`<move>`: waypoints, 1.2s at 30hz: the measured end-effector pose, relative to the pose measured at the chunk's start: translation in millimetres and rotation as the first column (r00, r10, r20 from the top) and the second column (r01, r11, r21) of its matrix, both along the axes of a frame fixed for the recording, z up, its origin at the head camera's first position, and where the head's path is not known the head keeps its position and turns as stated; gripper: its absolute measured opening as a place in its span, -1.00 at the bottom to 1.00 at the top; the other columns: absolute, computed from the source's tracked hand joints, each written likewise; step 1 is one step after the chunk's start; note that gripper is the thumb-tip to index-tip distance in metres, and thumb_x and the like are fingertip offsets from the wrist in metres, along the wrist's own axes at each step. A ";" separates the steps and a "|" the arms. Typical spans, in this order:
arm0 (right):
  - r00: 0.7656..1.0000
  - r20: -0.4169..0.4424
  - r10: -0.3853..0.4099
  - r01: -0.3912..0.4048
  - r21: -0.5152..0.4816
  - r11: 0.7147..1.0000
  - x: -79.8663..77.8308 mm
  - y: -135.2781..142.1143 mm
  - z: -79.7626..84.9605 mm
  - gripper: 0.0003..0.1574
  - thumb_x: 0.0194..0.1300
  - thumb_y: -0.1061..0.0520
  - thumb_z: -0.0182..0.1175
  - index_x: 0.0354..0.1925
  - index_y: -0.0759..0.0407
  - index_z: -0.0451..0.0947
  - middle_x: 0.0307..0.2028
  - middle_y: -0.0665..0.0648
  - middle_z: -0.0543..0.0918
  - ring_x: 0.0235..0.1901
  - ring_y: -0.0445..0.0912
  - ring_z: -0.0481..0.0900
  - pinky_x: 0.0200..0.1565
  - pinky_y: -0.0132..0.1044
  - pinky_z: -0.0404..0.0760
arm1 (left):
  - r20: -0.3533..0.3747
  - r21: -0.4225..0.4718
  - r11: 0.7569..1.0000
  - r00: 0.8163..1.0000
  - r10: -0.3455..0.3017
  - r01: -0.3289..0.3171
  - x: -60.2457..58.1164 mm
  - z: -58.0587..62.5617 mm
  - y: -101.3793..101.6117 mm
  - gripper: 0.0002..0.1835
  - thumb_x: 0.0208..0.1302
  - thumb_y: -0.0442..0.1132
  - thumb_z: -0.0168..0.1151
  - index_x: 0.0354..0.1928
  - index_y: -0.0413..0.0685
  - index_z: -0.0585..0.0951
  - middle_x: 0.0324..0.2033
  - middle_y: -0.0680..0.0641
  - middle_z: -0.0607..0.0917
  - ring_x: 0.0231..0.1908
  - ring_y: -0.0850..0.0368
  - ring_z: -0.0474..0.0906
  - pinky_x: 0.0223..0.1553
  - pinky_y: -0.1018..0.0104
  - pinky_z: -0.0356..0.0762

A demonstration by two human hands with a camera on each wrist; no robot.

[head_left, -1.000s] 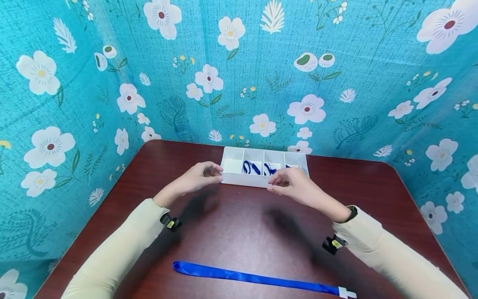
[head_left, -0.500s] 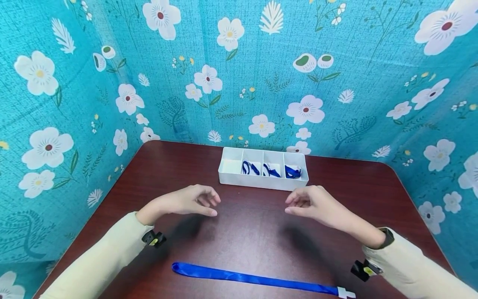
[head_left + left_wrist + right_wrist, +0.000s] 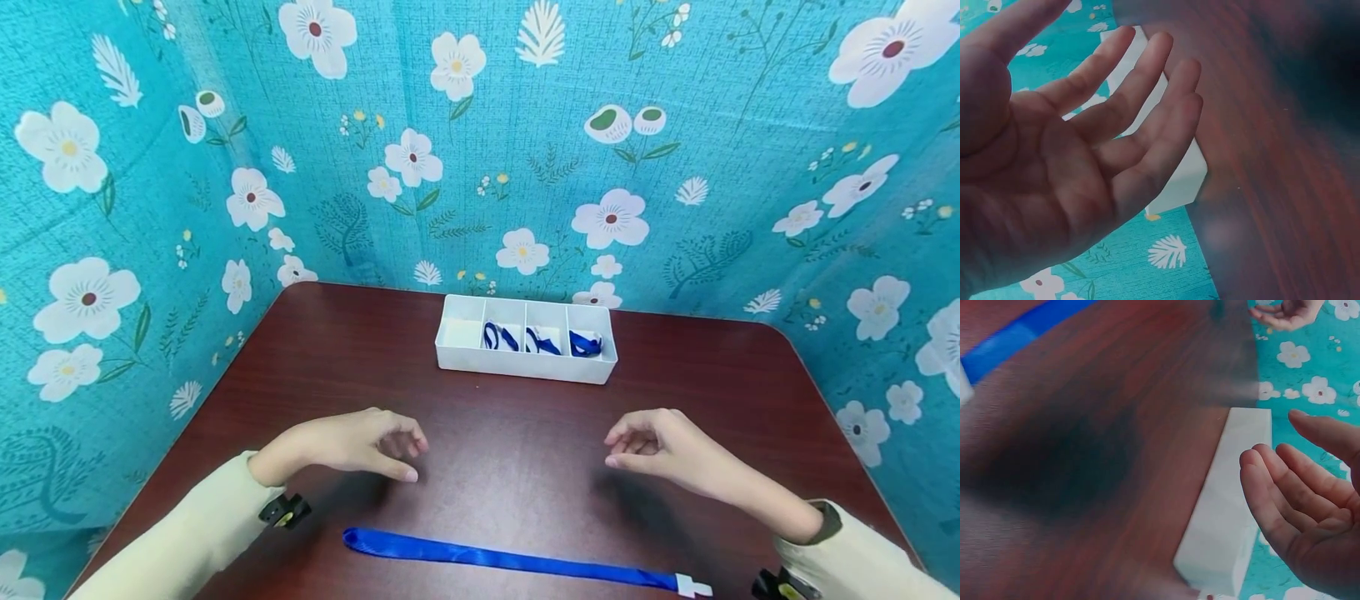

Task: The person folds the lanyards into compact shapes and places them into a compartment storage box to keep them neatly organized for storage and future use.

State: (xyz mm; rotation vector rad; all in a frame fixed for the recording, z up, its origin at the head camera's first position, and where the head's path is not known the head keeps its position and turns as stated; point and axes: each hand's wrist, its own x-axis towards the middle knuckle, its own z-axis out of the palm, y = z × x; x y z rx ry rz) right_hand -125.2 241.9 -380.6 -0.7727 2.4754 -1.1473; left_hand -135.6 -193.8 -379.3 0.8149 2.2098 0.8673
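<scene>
A blue lanyard (image 3: 510,558) with a white plastic clip (image 3: 693,586) at its right end lies stretched flat along the near side of the table. My left hand (image 3: 363,442) hovers behind the lanyard's left part, fingers relaxed and holding nothing. Over on the right, my right hand (image 3: 675,454) is likewise raised above the table with loosely bent fingers and nothing in them. Beyond both hands stands a white divided tray (image 3: 525,367). Dark blue lanyards (image 3: 585,343) with white parts lie coiled in three of its compartments; the leftmost one shows only its pale floor.
The dark red-brown wooden table (image 3: 480,458) ends at the back against a teal flowered cloth (image 3: 465,200), which also hangs along both sides. Each wrist carries a small black camera (image 3: 285,510) on a strap.
Both hands have come away from the tray, back toward the near side and apart from each other. The right compartments, partly covered before, now show fully. The stretched lanyard stays put.
</scene>
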 end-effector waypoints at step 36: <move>0.969 0.169 0.181 -0.206 0.139 0.969 29.4 94.5 -155.3 -0.61 -0.17 -0.09 0.64 -0.51 -0.17 0.57 -0.64 -0.27 0.53 -0.64 -0.37 0.48 -0.67 -0.42 0.48 | -0.258 -0.197 0.980 0.966 -0.036 -0.016 60.8 -56.7 -1.4 -0.70 -0.12 -0.21 0.62 -0.55 0.18 0.58 -0.60 0.28 0.49 -0.54 0.45 0.33 -0.50 0.46 0.38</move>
